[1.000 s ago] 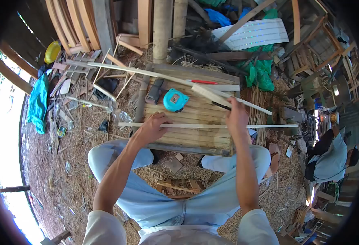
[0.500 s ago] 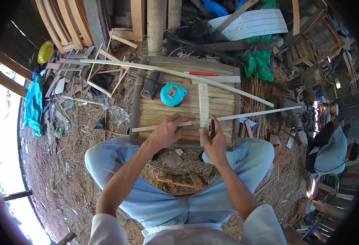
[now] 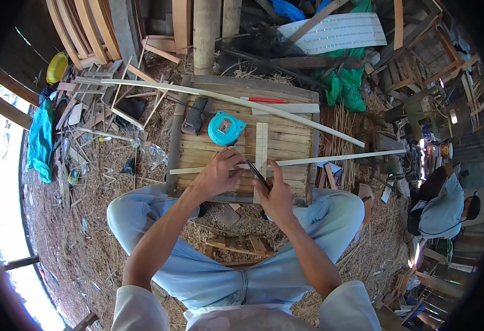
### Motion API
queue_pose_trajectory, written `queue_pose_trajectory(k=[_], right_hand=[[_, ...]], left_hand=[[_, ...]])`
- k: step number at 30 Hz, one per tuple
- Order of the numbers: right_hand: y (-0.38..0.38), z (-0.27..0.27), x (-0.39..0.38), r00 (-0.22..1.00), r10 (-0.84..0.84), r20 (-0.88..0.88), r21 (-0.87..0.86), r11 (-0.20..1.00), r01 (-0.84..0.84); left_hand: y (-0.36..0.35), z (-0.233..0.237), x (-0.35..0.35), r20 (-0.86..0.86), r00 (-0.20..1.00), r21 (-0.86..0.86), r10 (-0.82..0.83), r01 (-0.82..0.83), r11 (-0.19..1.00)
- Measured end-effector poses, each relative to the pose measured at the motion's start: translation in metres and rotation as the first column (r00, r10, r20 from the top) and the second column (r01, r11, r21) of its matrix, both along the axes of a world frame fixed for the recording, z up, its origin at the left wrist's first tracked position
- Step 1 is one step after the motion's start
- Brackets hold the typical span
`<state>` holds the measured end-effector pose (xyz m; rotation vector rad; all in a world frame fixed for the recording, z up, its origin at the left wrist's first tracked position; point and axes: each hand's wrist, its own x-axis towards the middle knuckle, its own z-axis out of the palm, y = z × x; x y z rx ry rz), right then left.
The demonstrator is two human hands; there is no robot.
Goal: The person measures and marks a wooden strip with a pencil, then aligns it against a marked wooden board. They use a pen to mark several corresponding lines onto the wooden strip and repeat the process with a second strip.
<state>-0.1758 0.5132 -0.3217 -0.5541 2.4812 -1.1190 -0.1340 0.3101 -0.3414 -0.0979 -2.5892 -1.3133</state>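
My left hand (image 3: 220, 172) has its fingers curled closed over a thin wooden strip (image 3: 335, 158) that crosses the slatted wooden board (image 3: 209, 151) in front of me. In my right hand (image 3: 278, 196) is a slim black marking tool (image 3: 256, 173), its tip pointing up and left toward my left fingertips. A flat marked wooden piece (image 3: 261, 140) with grid lines lies upright in view between my hands, crossing the strip. Just beyond my left hand sits a teal tape measure (image 3: 226, 128). Left of it is a dark block-like object (image 3: 196, 116).
A longer wooden strip (image 3: 308, 126) lies diagonally over the board's far side, near a red pencil (image 3: 267, 100) and a flat wood piece (image 3: 291, 108). Wood shavings and scraps (image 3: 87, 220) cover the ground. Another person (image 3: 443, 209) sits at the far right.
The black tool has swung from near upright to slanting left, toward my left fingers. The marked wooden piece sits slightly lower relative to the strip. The whole view has shifted slightly.
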Motion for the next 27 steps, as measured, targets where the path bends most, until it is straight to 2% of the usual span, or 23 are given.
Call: queue_pose_trajectory(k=[1, 3, 5, 6, 8, 11, 15, 20, 22, 23, 25, 26, 27], right_hand=[[0.0, -0.003, 0.004, 1.0, -0.013, 0.018, -0.066, 0.998, 0.014], [-0.001, -0.009, 0.013, 0.999, 0.027, -0.027, -0.081, 0.996, -0.029], [0.0, -0.012, 0.016, 0.995, 0.067, -0.07, -0.094, 0.993, -0.073], [-0.001, -0.008, 0.016, 0.992, 0.104, -0.076, -0.093, 0.989, -0.11], [-0.002, -0.003, 0.016, 0.987, 0.136, -0.083, -0.093, 0.985, -0.144], [0.0, 0.003, 0.015, 0.986, 0.168, -0.003, -0.065, 0.984, -0.168], [0.005, 0.01, 0.011, 0.974, 0.204, 0.099, -0.091, 0.976, -0.196], [0.013, 0.002, 0.015, 0.937, 0.281, 0.205, -0.151, 0.955, -0.254], [0.012, 0.018, 0.007, 0.954, 0.235, 0.185, 0.106, 0.961, -0.257], [0.015, 0.02, 0.0, 0.955, 0.229, 0.191, 0.102, 0.963, -0.251], [0.022, 0.021, -0.018, 0.982, 0.109, -0.154, -0.021, 0.993, -0.113], [0.023, 0.021, -0.027, 0.984, 0.102, -0.146, -0.025, 0.994, -0.106], [0.024, 0.02, -0.035, 0.974, 0.072, -0.214, -0.055, 0.995, -0.086]], left_hand=[[0.0, 0.002, 0.0, -0.029, 0.999, -0.014, -0.021, 0.02, 1.0], [-0.002, 0.005, -0.001, -0.057, 0.997, -0.027, -0.046, 0.044, 0.999], [-0.005, 0.008, -0.001, 0.129, 0.992, 0.13, -0.002, -0.015, 0.991], [-0.004, 0.007, 0.0, 0.133, 0.991, 0.129, -0.006, -0.012, 0.992], [-0.003, 0.004, 0.0, 0.196, 0.979, 0.274, 0.062, -0.116, 0.955], [0.001, -0.004, -0.004, 0.158, 0.978, 0.278, 0.136, -0.176, 0.944], [0.006, -0.006, -0.004, 0.155, 0.977, 0.274, 0.149, -0.187, 0.943], [0.01, -0.001, 0.001, 0.152, 0.972, 0.164, 0.181, -0.205, 0.965], [0.006, -0.005, 0.003, 0.141, 0.979, 0.122, 0.149, -0.167, 0.978], [0.004, -0.008, 0.004, 0.126, 0.984, 0.076, 0.123, -0.133, 0.988], [0.005, -0.008, 0.006, 0.118, 0.986, 0.044, 0.116, -0.122, 0.992], [0.006, -0.006, 0.007, 0.102, 0.988, 0.016, 0.113, -0.115, 0.993], [0.005, -0.006, 0.008, 0.109, 0.988, 0.013, 0.108, -0.11, 0.994]])
